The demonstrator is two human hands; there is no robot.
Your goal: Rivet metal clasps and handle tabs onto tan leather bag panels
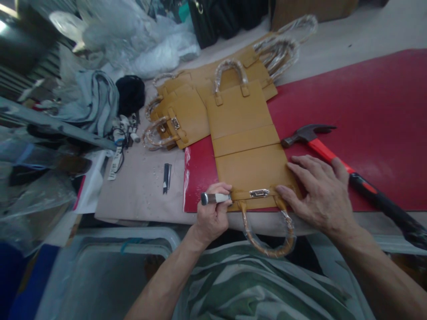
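Observation:
A tan leather bag panel [248, 171] lies flat, its metal clasp plate [259, 193] near the front edge and a plastic-wrapped handle [267, 251] hanging over the table edge. My left hand [212, 218] grips a short metal punch [213, 198] at the panel's front left corner; where its working tip meets the leather is hidden by my fingers. On the panel's right edge my right hand [320, 191] rests flat with fingers spread, holding nothing. Just beyond those fingers lies a claw hammer [328, 153] with a red and black handle, its head beside the panel.
A red mat [353, 102] lies under the work. Stacked tan bag pieces [190, 109] sit behind and to the left. A small black tool [167, 178] lies left of the mat. Clear plastic wrap [140, 40] fills the back left; a plastic bin [113, 266] stands below the table.

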